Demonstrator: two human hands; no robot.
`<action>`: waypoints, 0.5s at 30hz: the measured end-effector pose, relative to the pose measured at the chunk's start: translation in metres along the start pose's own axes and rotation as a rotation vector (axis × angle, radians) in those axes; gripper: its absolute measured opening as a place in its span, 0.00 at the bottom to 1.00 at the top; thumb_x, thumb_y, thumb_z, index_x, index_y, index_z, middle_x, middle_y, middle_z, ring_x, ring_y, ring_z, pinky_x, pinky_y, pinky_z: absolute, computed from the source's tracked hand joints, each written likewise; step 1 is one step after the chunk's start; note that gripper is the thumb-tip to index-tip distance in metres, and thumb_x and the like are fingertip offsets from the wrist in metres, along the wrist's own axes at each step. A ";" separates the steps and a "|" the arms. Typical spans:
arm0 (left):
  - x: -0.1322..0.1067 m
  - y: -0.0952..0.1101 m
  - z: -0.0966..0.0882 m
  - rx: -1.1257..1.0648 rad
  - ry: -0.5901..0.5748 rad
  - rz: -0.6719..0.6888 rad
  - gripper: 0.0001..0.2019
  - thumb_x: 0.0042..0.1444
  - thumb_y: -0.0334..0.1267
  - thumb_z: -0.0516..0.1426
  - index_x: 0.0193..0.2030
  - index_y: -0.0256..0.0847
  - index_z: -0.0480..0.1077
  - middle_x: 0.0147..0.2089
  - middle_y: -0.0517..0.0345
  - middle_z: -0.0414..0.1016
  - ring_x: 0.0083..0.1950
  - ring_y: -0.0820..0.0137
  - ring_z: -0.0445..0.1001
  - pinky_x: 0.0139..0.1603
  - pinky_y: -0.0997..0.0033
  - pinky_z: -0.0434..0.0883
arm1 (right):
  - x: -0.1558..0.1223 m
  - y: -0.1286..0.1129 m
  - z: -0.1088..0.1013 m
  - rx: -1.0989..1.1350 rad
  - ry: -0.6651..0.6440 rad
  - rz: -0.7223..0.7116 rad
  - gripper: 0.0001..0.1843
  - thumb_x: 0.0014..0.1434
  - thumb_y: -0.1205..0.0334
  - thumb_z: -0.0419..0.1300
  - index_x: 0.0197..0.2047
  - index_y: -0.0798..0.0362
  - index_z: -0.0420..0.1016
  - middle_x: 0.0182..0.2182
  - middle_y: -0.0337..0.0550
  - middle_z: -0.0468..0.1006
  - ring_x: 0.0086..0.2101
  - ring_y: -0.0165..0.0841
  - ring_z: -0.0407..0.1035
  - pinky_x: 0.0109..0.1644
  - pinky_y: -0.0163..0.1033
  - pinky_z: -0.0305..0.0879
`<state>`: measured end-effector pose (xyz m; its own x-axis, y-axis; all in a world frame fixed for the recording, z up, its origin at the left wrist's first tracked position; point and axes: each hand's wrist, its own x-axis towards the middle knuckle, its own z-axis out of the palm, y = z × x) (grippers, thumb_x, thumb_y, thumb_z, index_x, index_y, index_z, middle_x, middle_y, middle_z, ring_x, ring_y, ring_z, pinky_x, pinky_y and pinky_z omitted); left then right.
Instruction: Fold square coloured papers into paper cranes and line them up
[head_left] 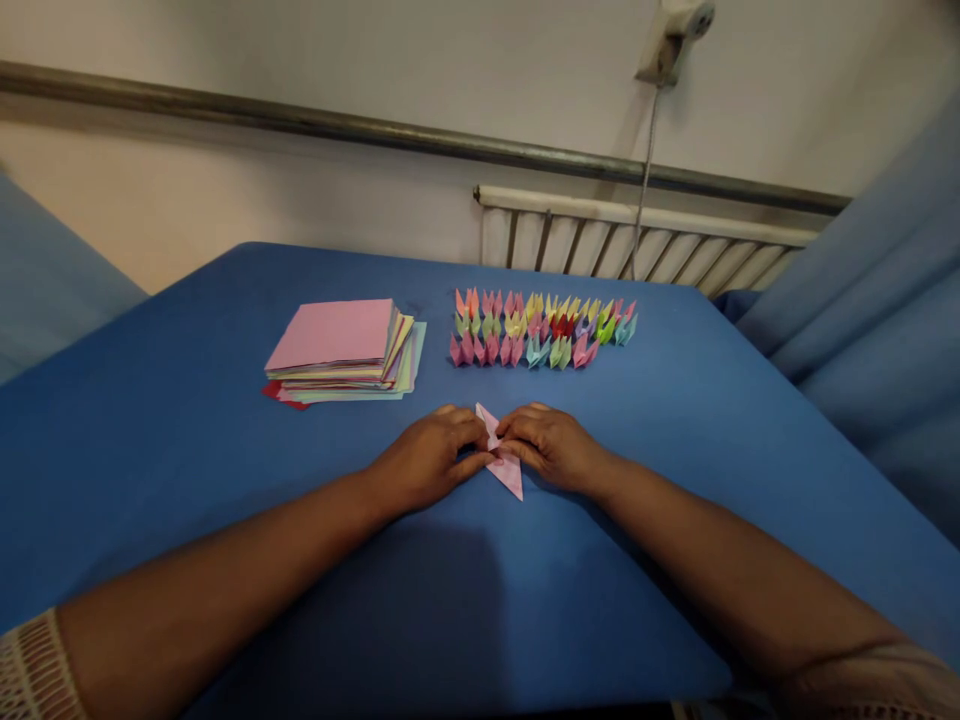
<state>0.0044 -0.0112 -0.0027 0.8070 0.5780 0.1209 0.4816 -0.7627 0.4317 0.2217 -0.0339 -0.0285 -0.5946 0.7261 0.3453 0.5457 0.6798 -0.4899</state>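
The left hand's [435, 455] and right hand's [559, 450] fingers [525, 429] pinch pink folded paper [508, 478], where uneven tugging could skew creases.

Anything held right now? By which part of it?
Yes: the folded pink paper. The left hand and right hand pinch it around its middle, from opposite sides; its upper tip and lower corner stick out.

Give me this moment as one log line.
left hand: holding folded pink paper | right hand: holding same piece | paper stack: ahead, leftward | folded paper figures: ahead, in rows
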 end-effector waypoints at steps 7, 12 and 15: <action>0.003 -0.003 0.003 -0.054 0.047 -0.072 0.11 0.62 0.38 0.52 0.34 0.40 0.74 0.37 0.57 0.74 0.40 0.70 0.71 0.48 0.67 0.65 | 0.003 0.005 0.004 0.013 0.027 0.151 0.06 0.63 0.64 0.57 0.34 0.54 0.71 0.33 0.42 0.75 0.37 0.31 0.67 0.45 0.39 0.61; 0.006 0.001 0.004 -0.010 0.091 -0.151 0.09 0.58 0.38 0.54 0.29 0.40 0.72 0.33 0.58 0.72 0.39 0.68 0.70 0.45 0.67 0.66 | 0.004 0.003 0.006 0.011 0.043 0.257 0.06 0.61 0.64 0.59 0.32 0.54 0.70 0.32 0.40 0.73 0.36 0.31 0.66 0.45 0.39 0.60; 0.008 0.003 0.004 0.012 0.094 -0.165 0.07 0.56 0.37 0.56 0.28 0.40 0.71 0.32 0.58 0.71 0.38 0.68 0.70 0.43 0.67 0.66 | 0.004 0.002 0.008 0.013 0.073 0.298 0.03 0.59 0.66 0.61 0.33 0.53 0.70 0.33 0.40 0.72 0.36 0.31 0.65 0.44 0.38 0.60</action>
<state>0.0135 -0.0096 -0.0043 0.6817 0.7194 0.1331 0.6090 -0.6588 0.4417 0.2158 -0.0303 -0.0345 -0.3655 0.8990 0.2413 0.6816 0.4350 -0.5884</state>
